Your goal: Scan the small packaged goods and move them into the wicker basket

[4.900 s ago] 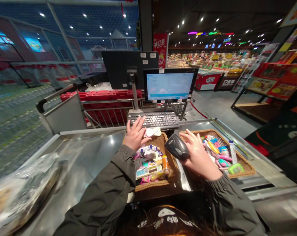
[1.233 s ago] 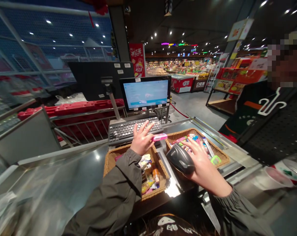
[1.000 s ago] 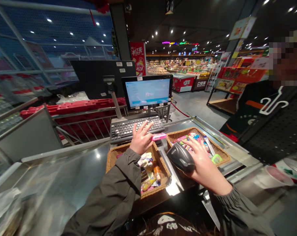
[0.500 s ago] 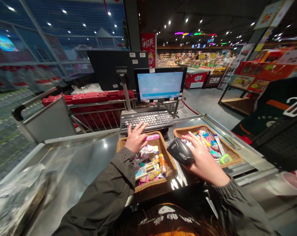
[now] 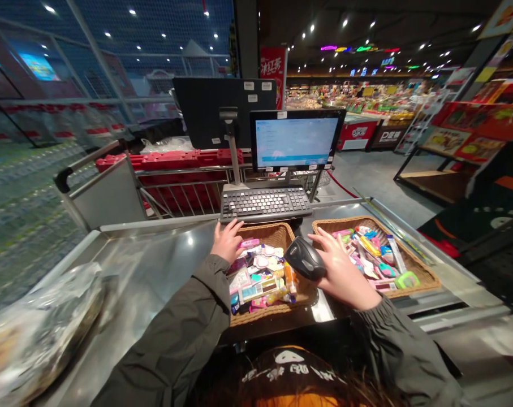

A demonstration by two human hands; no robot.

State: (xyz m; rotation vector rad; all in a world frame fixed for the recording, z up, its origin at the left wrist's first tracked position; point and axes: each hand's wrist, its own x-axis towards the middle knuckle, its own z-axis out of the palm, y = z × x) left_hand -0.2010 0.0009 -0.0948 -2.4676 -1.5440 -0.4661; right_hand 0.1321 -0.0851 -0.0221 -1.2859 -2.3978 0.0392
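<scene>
My left hand is over the rear left corner of the left wicker basket, just in front of the black keyboard. Its fingers are stretched forward, while a small pink packet sticks out at its thumb and appears held there. Wrapped in my right hand is a black handheld barcode scanner, raised between the two baskets and pointing left. Small colourful packaged goods fill the left basket. More of them lie in the right wicker basket.
A lit monitor stands behind the keyboard, with a second screen seen from its back. Clear plastic bags lie on the metal counter at left. A metal cart and red barriers stand beyond.
My left hand has drawn back from the keyboard's front edge toward the left basket's corner, the pink packet moving with it. The scanner stays in my right hand. The whole view has shifted.
</scene>
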